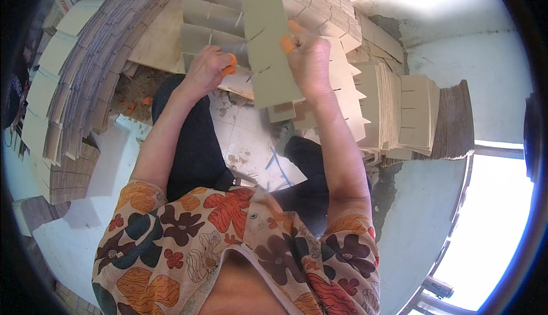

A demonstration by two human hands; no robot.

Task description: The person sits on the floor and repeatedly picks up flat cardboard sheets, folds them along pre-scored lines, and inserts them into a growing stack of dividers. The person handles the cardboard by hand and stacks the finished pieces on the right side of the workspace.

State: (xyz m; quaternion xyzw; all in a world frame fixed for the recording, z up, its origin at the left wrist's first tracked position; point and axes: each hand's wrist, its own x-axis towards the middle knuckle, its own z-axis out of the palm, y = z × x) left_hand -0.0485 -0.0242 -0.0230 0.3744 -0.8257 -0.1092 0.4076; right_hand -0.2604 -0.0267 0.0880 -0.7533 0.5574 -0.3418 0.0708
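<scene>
The right hand (311, 58) is closed at the right edge of a tall, pale sheet (267, 52), thumb and fingers gripping it, though the fingers on the far side cannot be made out. The sheet stands tilted in front of the person, above the gap between the knees; its top corner runs close to the upper edge of the view, and short dark slits show along its left side. The left hand (206, 71) is curled just left of the sheet, apart from it, near the slotted strips (212, 40) — whether its fingertips pinch anything is hidden by the hand itself. Orange covers (287, 44) sit on some fingers of both hands; how many is hard to tell. The strips stand in rows behind, and the sheet hides where they run on to the right. At left, a long curved stack (61, 89) is bent by the lens and fades into the dark rim. More card stands at right, pale pieces (381, 106) beside a darker pile (456, 122). A blue strap (279, 168) lies on the floor (231, 122) between the legs — partly covered, its ends unclear. Glare washes out the doorway (485, 223) at lower right.
</scene>
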